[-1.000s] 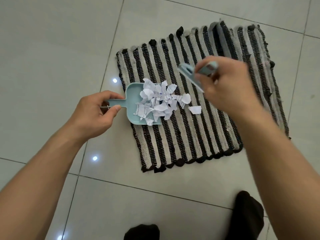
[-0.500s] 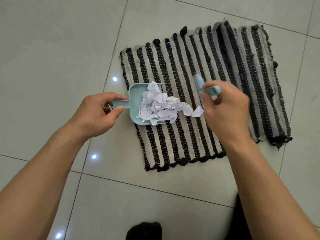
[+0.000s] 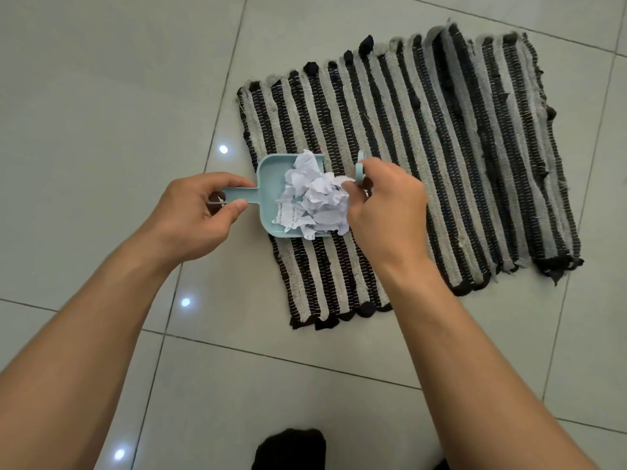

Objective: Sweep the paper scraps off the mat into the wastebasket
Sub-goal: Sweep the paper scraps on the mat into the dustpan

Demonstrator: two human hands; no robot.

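A black-and-grey striped mat (image 3: pixel 441 157) lies on the tiled floor. At its left edge rests a small light-blue dustpan (image 3: pixel 269 195), heaped with white paper scraps (image 3: pixel 315 198). My left hand (image 3: pixel 193 215) grips the dustpan's handle. My right hand (image 3: pixel 386 205) holds a small light-blue brush (image 3: pixel 359 168), pressed against the right side of the scrap pile at the pan's mouth. Most of the brush is hidden by my fingers. No wastebasket is in view.
Pale glossy floor tiles (image 3: pixel 101 96) surround the mat, with light reflections on them. A dark-socked foot (image 3: pixel 290 449) shows at the bottom edge. The mat's right corner (image 3: pixel 559 266) is frayed.
My right hand has swept the brush leftward, pushing the loose scraps from the mat into the dustpan. The pile is tighter. The left hand has held the pan in place.
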